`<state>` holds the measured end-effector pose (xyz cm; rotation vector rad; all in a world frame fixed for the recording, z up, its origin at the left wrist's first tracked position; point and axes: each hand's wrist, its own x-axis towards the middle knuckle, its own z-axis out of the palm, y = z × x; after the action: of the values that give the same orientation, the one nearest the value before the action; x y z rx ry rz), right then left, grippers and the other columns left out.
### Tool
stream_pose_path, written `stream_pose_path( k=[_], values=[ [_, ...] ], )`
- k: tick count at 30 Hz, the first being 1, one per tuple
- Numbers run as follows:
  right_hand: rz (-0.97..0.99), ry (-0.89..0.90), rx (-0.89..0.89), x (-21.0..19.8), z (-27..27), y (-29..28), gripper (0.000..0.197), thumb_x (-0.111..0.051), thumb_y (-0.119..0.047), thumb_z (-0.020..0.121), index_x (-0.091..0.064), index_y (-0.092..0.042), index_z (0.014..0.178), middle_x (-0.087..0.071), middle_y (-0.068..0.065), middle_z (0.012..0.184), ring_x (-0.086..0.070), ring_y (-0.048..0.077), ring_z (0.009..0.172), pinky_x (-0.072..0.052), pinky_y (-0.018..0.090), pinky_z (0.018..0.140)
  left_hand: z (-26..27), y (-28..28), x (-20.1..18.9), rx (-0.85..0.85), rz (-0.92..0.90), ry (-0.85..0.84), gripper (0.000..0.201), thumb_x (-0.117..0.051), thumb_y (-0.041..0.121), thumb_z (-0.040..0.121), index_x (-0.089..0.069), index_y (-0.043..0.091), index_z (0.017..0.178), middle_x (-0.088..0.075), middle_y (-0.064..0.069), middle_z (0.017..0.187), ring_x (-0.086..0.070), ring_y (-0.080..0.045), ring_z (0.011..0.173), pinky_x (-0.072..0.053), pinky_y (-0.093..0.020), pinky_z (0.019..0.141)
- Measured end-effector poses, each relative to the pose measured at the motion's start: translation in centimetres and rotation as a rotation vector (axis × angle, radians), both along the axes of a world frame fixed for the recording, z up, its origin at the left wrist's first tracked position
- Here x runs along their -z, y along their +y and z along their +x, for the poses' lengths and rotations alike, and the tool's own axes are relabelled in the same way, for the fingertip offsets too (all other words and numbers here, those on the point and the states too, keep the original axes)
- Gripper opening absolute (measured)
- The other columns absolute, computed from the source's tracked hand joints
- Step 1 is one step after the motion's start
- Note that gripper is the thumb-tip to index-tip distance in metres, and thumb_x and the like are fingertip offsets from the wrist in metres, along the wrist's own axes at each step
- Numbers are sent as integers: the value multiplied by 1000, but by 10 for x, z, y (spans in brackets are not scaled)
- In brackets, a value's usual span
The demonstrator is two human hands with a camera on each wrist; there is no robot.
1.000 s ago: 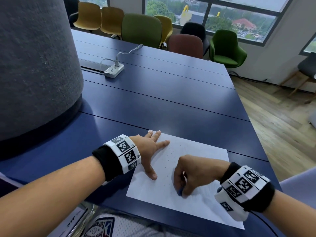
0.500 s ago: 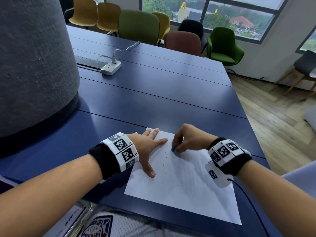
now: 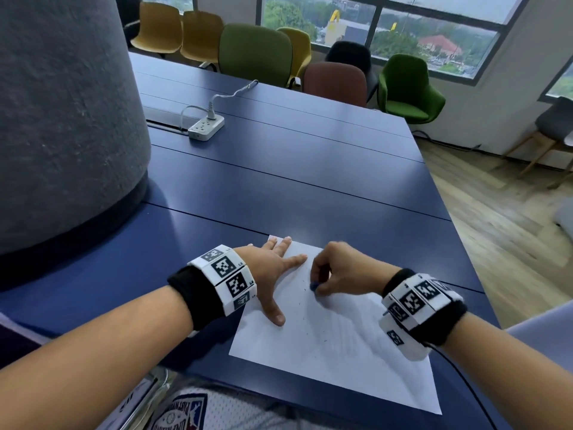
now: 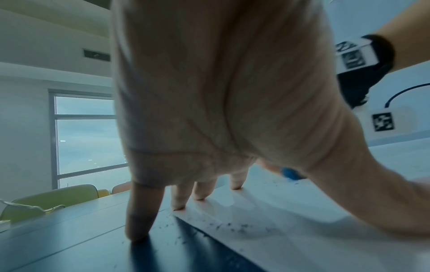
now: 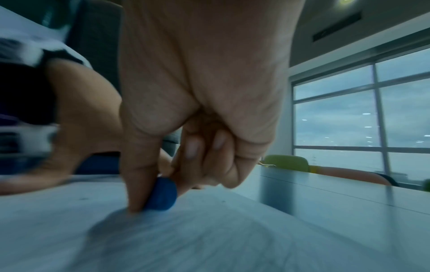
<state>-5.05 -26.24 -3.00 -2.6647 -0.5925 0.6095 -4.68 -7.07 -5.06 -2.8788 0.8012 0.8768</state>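
Presently on the blue worktop [image 3: 279,187]: one white paper sheet [image 3: 335,361] at the near edge; left hand [image 3: 273,270], grip spread flat, fingertips pressing the sheet's far left corner, little finger on the worktop; right hand [image 3: 338,271], grip pinching a small blue eraser [image 3: 313,287] against the sheet's upper part; dark eraser crumbs [image 4: 232,226] along the sheet's left edge; white power strip [image 3: 206,127] well apart, farther back.

Window daylight, wide-angle distortion, right-wrist view motion-blurred
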Motion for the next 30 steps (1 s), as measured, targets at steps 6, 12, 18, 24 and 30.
stream_pose_path(
  k=[6, 12, 18, 24, 30],
  values=[
    [-105, -131, 2, -11, -71, -42, 7, -67, -26, 82, -64, -29, 88, -57, -14, 95, -54, 3, 83, -47, 24, 77, 1, 0, -1, 14, 0, -5, 134, -83, 63, 61, 13, 41, 154, 25, 0, 162, 19, -22, 149, -6, -52, 120],
    [-228, -93, 92, -3, -136, -61, 4, -47, -28, 98, -43, -30, 97, -48, -12, 123, -54, 9, 104, -44, 19, 81, 0, 4, 2, 38, 8, -24, 133, -79, 68, 63, 15, 38, 154, 25, 0, 161, 20, -21, 149, -6, -54, 121],
    [-270, -188, 133, 18, -149, -63, 53, -39, -28, 102, -18, -25, 150, -17, -17, 158, -9, 5, 148, -37, 22, 101, -2, 24, 6, 18, 20, -16, 112, -50, 79, 80, 16, 27, 155, 28, 1, 160, 23, -18, 147, 3, -44, 122],
    [-226, -179, 227, 21, -149, -66, 61, -45, -29, 99, -15, -27, 153, -42, -14, 142, -40, 3, 133, -37, 13, 85, -44, 16, -4, 32, 74, -126, 97, -20, 75, 89, 17, 13, 154, 34, -6, 155, 27, -21, 146, 7, -45, 121],
    [-210, -159, 282, 18, -152, -63, 59, -50, -25, 94, -26, -32, 147, -48, -24, 117, -54, 4, 115, -48, 22, 83, -130, -44, 24, 284, -182, -83, 101, 4, 82, 68, 24, 29, 152, 41, 1, 152, 41, -17, 138, 22, -42, 116]
  ],
)
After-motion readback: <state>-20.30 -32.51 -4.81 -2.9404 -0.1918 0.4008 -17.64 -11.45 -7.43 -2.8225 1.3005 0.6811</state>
